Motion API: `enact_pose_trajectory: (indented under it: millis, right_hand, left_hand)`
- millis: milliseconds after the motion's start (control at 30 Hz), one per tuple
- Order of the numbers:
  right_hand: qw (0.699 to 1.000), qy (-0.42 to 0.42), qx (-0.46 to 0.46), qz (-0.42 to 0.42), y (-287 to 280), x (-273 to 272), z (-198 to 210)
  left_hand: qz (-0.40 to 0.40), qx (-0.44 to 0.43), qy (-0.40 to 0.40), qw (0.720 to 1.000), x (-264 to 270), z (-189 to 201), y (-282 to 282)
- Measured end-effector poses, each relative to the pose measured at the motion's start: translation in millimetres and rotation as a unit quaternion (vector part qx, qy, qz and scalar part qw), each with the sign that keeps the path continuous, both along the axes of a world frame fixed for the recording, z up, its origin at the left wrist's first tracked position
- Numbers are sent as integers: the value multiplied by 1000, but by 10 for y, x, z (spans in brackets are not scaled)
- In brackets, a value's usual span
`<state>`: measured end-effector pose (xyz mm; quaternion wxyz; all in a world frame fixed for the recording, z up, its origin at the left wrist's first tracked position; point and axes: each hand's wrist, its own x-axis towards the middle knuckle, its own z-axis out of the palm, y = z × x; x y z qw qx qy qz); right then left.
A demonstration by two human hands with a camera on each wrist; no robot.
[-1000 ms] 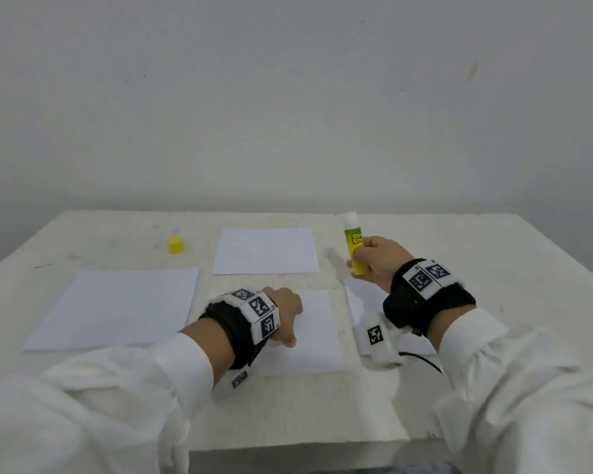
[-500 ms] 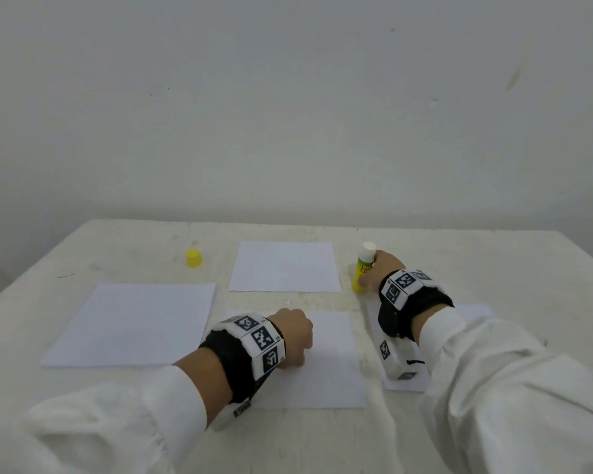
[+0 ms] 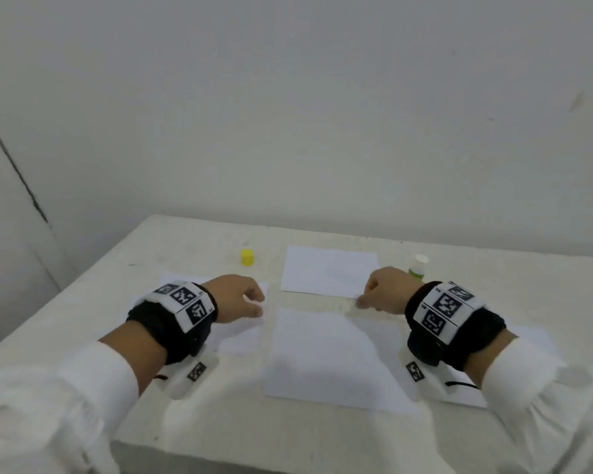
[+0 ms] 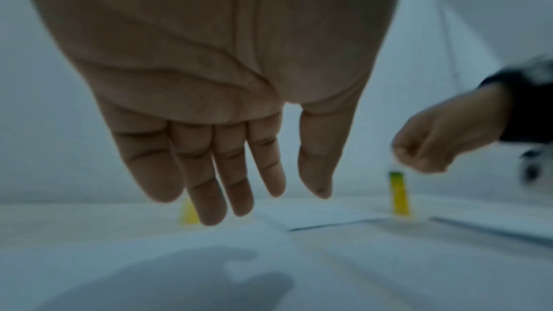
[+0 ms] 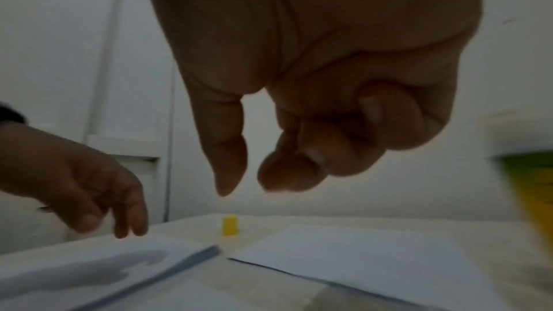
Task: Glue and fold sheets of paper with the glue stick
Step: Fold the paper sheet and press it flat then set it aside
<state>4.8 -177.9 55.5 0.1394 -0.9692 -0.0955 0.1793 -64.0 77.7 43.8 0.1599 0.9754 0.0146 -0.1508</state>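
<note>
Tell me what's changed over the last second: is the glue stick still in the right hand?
No. The right hand set the glue stick upright on the table and let go, then moved toward the near edge of the far sheet. The left hand left the middle sheet and now hovers, fingers relaxed, over the left sheet. The yellow cap and sheets stayed put.
</note>
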Motion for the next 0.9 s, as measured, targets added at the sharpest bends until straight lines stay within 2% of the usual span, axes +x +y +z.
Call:
enact_pose_trajectory:
  millis: [133,233,300,433,567,700,800,833,900]
  right_hand:
    - [993,12,-37,112,872,-124,13]
    - [974,0,-156,167,1401,-144,-83]
    - [965,-16,-197,175,1610,-94,-191]
    - [968,-16,-200,149,1805,42,-442]
    - [967,15,-213,142,1868,36,-512]
    - [964,9,-222,146,1920,-5,-493]
    - [976,-10,-170,139,1959,-87,-440]
    - [984,-8,-123,126,1954,-112,-424]
    - [997,48,13,63,1923,-164,-400]
  left_hand:
    - [94,107,58,988,-71,-72,863]
    - [123,120,79,982,-104,-142,1262]
    - [120,137,102,978,-111,-195,1366]
    - [98,155,108,977,-70,-285,1402]
    - [73,169,112,977,-13,-309,1410]
    - [62,177,101,977,8,-330,1407]
    - [62,177,94,978,11,-346,1417]
    - [64,175,93,978,6,-350,1426]
    - [68,168,90,979,-9,-366,1451]
